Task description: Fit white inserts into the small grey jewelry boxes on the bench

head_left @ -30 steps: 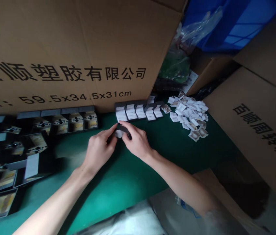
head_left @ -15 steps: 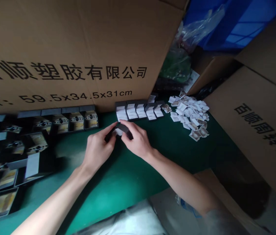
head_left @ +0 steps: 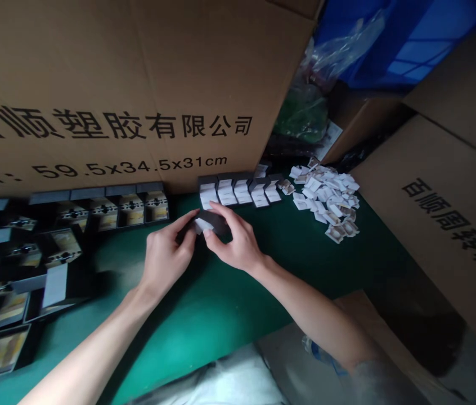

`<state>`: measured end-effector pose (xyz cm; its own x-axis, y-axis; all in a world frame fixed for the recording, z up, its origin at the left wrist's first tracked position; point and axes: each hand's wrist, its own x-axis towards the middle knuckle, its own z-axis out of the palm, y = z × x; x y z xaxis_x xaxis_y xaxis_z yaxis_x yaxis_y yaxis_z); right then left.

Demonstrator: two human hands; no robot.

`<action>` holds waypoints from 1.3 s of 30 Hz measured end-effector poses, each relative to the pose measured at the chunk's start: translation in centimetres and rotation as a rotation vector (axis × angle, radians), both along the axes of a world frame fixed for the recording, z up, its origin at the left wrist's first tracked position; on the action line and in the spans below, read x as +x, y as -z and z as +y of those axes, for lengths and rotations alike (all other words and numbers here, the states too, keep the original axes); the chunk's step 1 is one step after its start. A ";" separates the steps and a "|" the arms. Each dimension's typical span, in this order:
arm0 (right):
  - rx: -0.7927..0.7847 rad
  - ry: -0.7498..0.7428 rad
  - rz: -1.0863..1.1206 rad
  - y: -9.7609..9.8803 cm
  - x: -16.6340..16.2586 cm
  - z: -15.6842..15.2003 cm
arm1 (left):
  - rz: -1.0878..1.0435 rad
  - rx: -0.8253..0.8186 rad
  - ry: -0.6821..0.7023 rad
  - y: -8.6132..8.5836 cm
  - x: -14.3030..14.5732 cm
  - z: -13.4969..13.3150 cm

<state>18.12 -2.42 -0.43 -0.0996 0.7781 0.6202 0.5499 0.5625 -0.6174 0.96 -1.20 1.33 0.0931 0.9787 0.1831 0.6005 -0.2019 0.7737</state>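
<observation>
Both my hands grip one small black box (head_left: 216, 221) with a white lining, held above the green table. My left hand (head_left: 168, 247) pinches its left side between thumb and fingers. On the right side, my right hand (head_left: 236, 239) has its fingers on the top edge and its thumb at the front. The palms and fingers hide part of the box. Just behind it stands a row of several open black boxes with white linings (head_left: 243, 194). Right of that row lies a loose pile of small white inserts (head_left: 326, 194).
Open black boxes with yellowish insides (head_left: 111, 214) fill the table's left side. A large printed carton (head_left: 137, 67) walls off the back, another carton (head_left: 444, 225) the right. Plastic bags (head_left: 305, 109) and a blue crate (head_left: 423, 50) are at the back right.
The box has turned slightly in my hands, and more of its dark side shows. My right thumb has shifted left along its front. The rest is unchanged.
</observation>
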 end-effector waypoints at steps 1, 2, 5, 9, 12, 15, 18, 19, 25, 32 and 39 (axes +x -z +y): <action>-0.004 -0.001 0.007 -0.1 0.0 0.0 | -0.021 -0.007 -0.002 0.1 0.0 0.0; -0.011 -0.001 0.011 -0.1 0.0 -0.1 | -0.038 -0.016 -0.001 0.1 0.0 0.0; -0.028 -0.012 0.006 -0.3 0.0 -0.3 | -0.069 -0.033 0.012 0.3 0.0 0.1; 0.039 -0.017 -0.010 -0.5 0.7 -0.1 | -0.119 -0.020 0.021 0.6 0.1 0.2; 0.195 0.094 0.011 -0.9 2.4 0.7 | -0.140 -0.038 0.014 0.9 0.0 0.3; 0.283 0.355 0.040 -1.3 5.4 2.1 | -0.175 -0.055 0.023 1.1 0.0 0.4; 0.231 0.711 -0.012 -1.3 9.1 3.6 | -0.194 -0.062 0.028 1.1 0.0 0.4; 0.201 0.798 -0.030 -1.2 10.3 4.0 | -0.196 -0.065 0.032 1.1 0.0 0.3; -0.065 0.942 -0.178 0.8 15.1 5.2 | -0.193 -0.087 0.039 0.6 0.1 0.0; -0.188 0.912 -0.265 2.3 15.8 5.5 | -0.225 -0.104 0.053 0.4 0.1 -0.1; -0.182 0.904 -0.277 2.6 16.2 5.8 | -0.216 -0.129 0.072 0.5 0.1 -0.2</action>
